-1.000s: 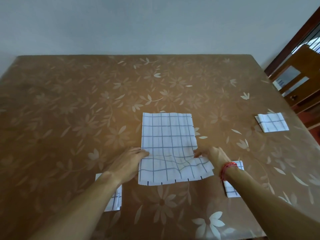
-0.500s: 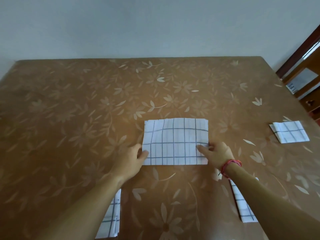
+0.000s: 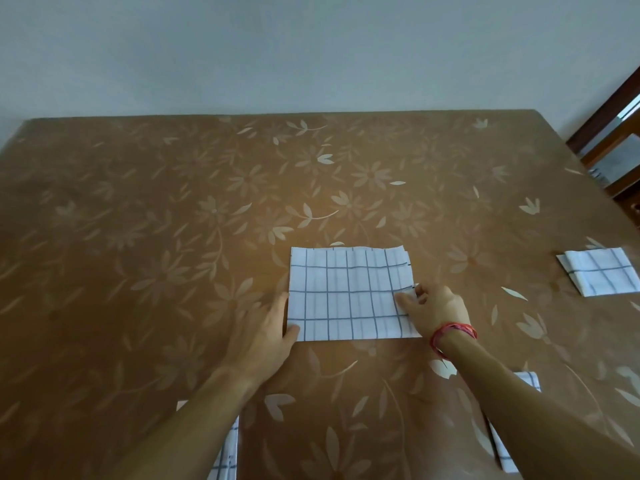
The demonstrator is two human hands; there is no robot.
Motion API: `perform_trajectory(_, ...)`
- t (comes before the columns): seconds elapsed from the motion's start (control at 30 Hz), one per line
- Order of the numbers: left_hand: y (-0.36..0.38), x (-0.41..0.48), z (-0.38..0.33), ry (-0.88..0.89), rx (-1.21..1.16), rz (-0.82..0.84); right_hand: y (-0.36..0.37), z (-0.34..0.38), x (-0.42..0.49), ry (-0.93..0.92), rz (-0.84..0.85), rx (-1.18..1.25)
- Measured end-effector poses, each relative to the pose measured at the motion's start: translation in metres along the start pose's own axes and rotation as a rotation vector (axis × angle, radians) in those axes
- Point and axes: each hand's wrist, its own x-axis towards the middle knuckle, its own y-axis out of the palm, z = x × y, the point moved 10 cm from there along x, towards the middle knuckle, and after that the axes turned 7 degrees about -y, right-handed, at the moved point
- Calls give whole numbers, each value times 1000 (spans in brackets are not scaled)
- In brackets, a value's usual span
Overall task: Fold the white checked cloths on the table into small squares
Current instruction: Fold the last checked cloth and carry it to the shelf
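A white checked cloth (image 3: pixel 348 294), folded in half into a wide rectangle, lies flat on the brown flowered table (image 3: pixel 173 237) in front of me. My right hand (image 3: pixel 431 311) pinches the cloth's right edge, lifting a small part of it. The fingers of my left hand (image 3: pixel 266 332) press flat on the table against the cloth's lower left corner. A folded small square of checked cloth (image 3: pixel 601 275) rests at the right. Two more checked cloths lie near the front edge, one under my left forearm (image 3: pixel 228 452) and one under my right forearm (image 3: pixel 505 455).
A pale wall stands right behind the table's far edge. Dark wooden furniture (image 3: pixel 616 133) stands past the right edge. The table's surface is bare brown with a pale flower print across its far and left parts.
The cloth's near half was folded over onto the far half, making a wide rectangle. Since then my right hand has pinched up the right edge, and my left hand has slid to the lower left corner.
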Motion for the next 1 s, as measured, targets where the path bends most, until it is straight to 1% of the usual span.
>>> perform_trajectory(0.2,4,0,3,19,-16,-28,-2,-1,3,16,-46,-40)
perform_trajectory(0.27,1,-7,-4,87,65,-90,-8,7,1,-28,-87,-113)
perform_trajectory(0.33,4,-23,-23,204,125,-125,-15,16,-7,-91,-136,-182)
perform_trajectory(0.4,15,-42,-44,316,156,-92,-13,31,-20,-226,-162,-237)
perform_trajectory(0.47,29,-61,-61,394,211,-58,0,50,-41,-425,-151,-304)
perform_trajectory(0.57,49,-76,-71,430,283,-39,26,71,-83,-679,-147,-398)
perform_trajectory(0.63,59,-76,-69,416,309,-42,48,75,-104,-764,-94,-452)
perform_trajectory(0.73,67,-74,-68,412,349,-67,78,69,-117,-801,24,-539)
perform_trajectory(1.0,74,-70,-60,361,389,-33,93,62,-119,-791,81,-598)
